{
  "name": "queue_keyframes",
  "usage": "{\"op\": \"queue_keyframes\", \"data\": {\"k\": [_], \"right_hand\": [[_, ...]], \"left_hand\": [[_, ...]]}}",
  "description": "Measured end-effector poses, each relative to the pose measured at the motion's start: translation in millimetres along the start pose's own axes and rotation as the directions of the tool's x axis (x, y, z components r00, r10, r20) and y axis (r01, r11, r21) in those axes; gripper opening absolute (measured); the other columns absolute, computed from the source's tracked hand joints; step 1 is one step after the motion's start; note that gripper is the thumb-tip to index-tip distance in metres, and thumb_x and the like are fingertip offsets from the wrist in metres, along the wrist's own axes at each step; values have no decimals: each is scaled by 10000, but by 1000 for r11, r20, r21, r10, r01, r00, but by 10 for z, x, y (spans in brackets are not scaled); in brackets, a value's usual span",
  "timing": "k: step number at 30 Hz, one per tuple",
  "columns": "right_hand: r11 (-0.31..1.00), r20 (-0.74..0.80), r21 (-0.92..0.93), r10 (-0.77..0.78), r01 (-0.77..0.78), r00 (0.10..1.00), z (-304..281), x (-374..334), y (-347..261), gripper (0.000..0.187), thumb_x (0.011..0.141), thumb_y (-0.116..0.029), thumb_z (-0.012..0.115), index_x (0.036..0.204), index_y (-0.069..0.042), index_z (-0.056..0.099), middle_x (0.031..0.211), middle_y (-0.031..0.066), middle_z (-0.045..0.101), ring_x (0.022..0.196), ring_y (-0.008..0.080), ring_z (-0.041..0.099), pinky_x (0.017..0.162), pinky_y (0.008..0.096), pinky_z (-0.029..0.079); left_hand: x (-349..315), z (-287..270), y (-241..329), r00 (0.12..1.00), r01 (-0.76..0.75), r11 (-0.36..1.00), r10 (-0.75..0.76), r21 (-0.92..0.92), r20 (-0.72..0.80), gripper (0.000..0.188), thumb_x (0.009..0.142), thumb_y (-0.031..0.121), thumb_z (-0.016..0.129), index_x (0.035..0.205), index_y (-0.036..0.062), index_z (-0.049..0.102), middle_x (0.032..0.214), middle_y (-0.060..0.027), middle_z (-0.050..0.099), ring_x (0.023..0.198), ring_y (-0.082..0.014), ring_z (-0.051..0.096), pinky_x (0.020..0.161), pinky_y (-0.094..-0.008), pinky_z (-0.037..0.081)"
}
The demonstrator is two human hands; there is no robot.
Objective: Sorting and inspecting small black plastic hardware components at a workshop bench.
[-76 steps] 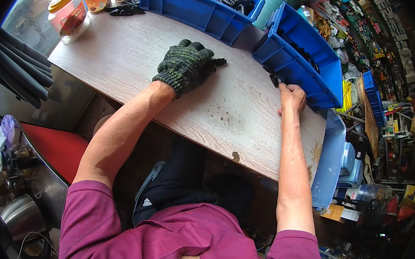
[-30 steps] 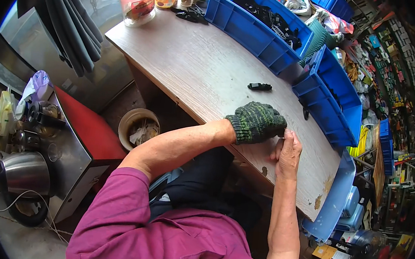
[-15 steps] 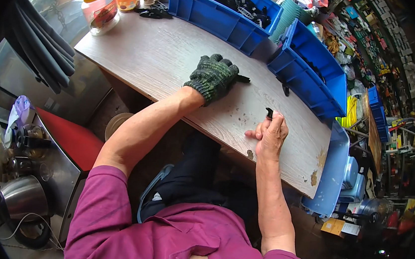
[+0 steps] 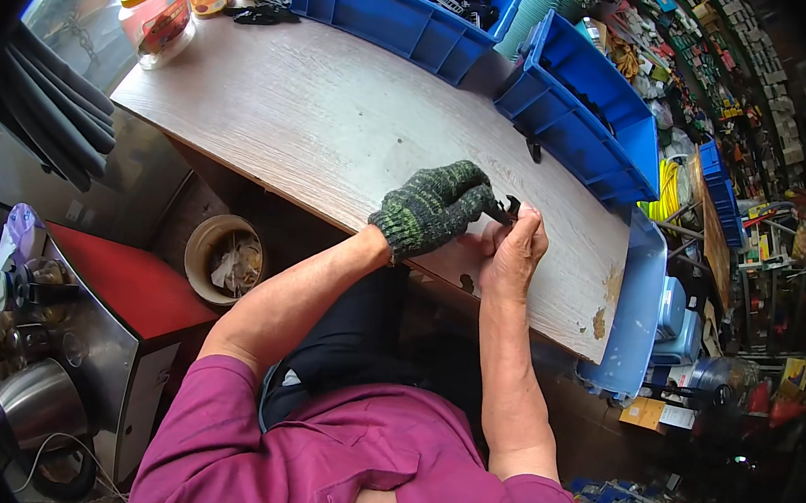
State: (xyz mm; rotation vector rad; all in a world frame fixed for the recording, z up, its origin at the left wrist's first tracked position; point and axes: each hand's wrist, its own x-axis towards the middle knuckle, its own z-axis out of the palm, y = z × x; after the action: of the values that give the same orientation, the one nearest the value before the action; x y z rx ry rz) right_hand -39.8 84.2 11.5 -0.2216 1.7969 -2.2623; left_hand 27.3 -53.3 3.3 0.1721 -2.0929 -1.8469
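Observation:
Over the near part of the table (image 4: 320,108), both my hands meet. My left hand (image 4: 438,206), in a dark green knitted glove, is closed, its fingertips pinching a small black part (image 4: 502,213). Bare and closed, my right hand (image 4: 517,251) grips a small black curved piece (image 4: 512,205) between thumb and fingers. The two black pieces touch or overlap at the fingertips; whether they are joined I cannot tell. Another small black piece (image 4: 533,152) lies on the table by the right blue bin.
Two blue bins, one at the back (image 4: 387,17) and one at the right (image 4: 581,113), hold black parts. Jars (image 4: 158,19) with more black pieces (image 4: 263,13) stand back left. A waste bucket (image 4: 199,256) sits below the table, and a light blue tub (image 4: 633,303) beyond its right end.
My gloved left hand has come nearer and to the right, bringing its black part from the table to my right hand. The view has shifted slightly.

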Motion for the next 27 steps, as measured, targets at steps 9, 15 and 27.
{"op": "queue_keyframes", "data": {"k": [9, 15, 27], "right_hand": [[991, 14, -47, -125, 125, 992, 38, -3, 43, 288, 988, -248, 546, 752, -114, 449, 603, -38, 372, 445, 86, 330, 403, 275, 319], [979, -32, -83, -190, 187, 981, -42, 8, 174, 296, 985, -162, 559, 723, -103, 434, 639, -73, 358, 570, 41, 309, 490, 250, 275], [938, 50, -224, -261, 265, 964, -186, 69, 234, 251, 982, -216, 532, 749, -161, 456, 732, -82, 409, 700, 53, 367, 620, 260, 344]], "left_hand": [[-7, 59, 91, 980, 165, 952, -187, -259, -65, 290, 1004, 306, 585, 1070, 35, 664, 751, -126, 685, 646, -190, 687, 611, -358, 539], [-17, 299, -214, 984, 12, 985, -42, -172, -172, 254, 996, 245, 596, 1094, 20, 659, 806, -110, 669, 673, -204, 654, 605, -359, 519], [-169, 509, -193, 845, -323, 696, 517, 642, -136, 462, 834, 96, 673, 1257, -52, 563, 1189, -251, 625, 1041, -427, 632, 863, -503, 534]]}}
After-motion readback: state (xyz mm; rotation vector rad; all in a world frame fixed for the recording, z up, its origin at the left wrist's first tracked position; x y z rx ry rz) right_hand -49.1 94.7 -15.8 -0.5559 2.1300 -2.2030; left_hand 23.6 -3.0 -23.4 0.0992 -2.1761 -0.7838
